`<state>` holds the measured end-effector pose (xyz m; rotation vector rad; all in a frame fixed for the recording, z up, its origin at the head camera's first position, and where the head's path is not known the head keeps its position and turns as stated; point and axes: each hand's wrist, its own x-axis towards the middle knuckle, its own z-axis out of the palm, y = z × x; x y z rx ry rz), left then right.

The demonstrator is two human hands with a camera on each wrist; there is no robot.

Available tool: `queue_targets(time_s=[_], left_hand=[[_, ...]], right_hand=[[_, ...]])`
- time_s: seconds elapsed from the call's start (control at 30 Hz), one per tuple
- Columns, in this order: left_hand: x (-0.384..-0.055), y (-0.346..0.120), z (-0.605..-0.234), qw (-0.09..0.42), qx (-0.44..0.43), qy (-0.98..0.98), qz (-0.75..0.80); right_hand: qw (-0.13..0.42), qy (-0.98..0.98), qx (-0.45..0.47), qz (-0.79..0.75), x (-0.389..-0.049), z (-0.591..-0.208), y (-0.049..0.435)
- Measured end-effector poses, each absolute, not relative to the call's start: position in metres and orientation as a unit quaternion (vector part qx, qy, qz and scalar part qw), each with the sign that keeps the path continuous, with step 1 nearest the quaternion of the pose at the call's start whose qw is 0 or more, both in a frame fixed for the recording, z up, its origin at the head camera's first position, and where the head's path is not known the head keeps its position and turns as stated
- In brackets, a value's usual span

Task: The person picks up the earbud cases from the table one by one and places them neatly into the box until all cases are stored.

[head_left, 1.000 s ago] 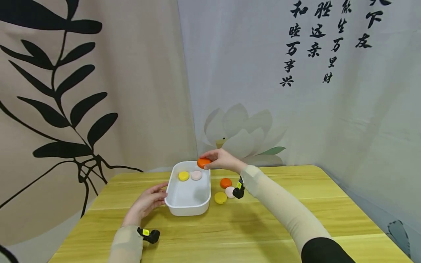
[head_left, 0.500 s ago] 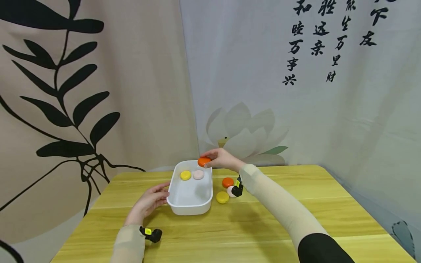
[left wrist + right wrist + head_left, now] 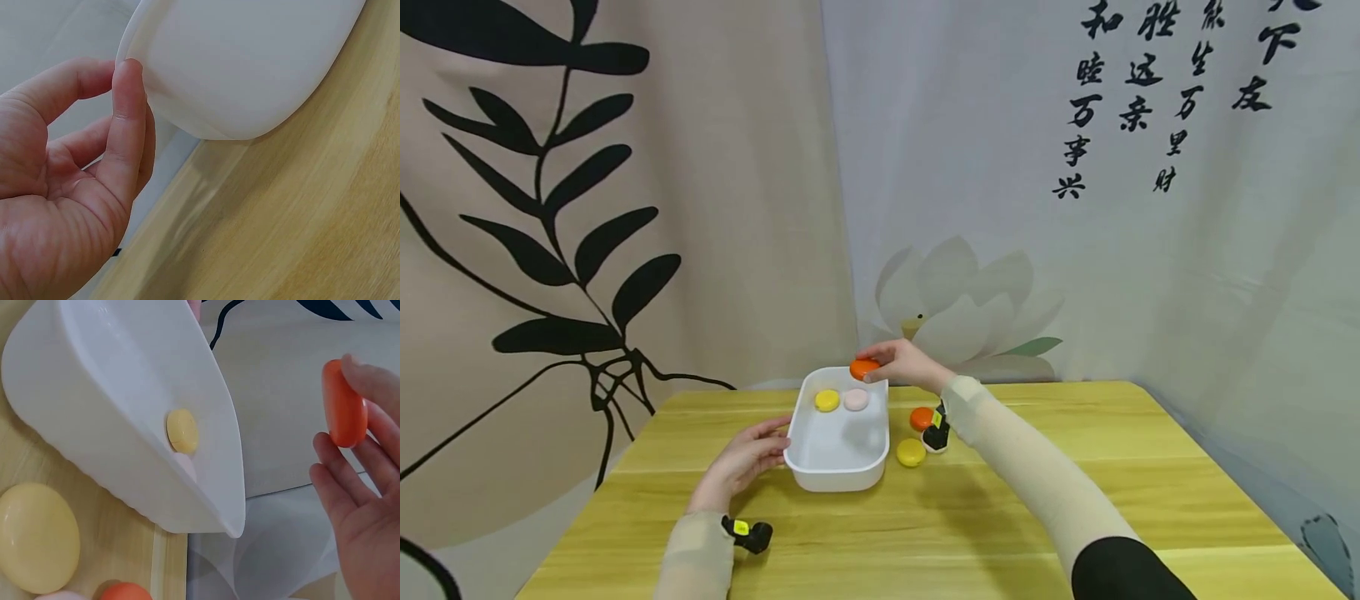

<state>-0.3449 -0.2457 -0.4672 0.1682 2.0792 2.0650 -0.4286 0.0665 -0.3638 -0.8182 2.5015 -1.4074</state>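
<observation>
My right hand (image 3: pixel 910 365) pinches an orange rounded disc (image 3: pixel 864 369) between thumb and fingers, above the far right corner of a white container (image 3: pixel 837 479). Seen from the right wrist, the orange disc stands on edge and looks smooth and thick, clear of the container wall. Inside the container lie a yellow disc (image 3: pixel 827 401) and a pale pink disc (image 3: pixel 855 400), side by side near the far end. My left hand (image 3: pixel 743 460) is at the container's left side; in the left wrist view its thumb and a finger (image 3: pixel 128 94) pinch the rim.
Right of the container, a second orange disc (image 3: pixel 921 418), another yellow disc (image 3: pixel 911 452) and a mostly hidden pink disc (image 3: pixel 935 448) lie on the wooden table (image 3: pixel 850 542). A printed curtain (image 3: pixel 745 208) hangs behind the table's far edge.
The head view has shifted slightly, so everything sits a little further right. The right wrist camera now covers more of the loose pink disc. Both hands keep their holds.
</observation>
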Motion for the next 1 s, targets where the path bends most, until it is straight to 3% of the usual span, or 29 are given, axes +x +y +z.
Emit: queue_targets(time_s=[1.0], left_hand=[[-0.346, -0.245, -0.468, 0.104, 0.053, 0.699, 0.705]], right_hand=[[0.072, 0.835, -0.259, -0.481, -0.441, -0.373, 0.038]])
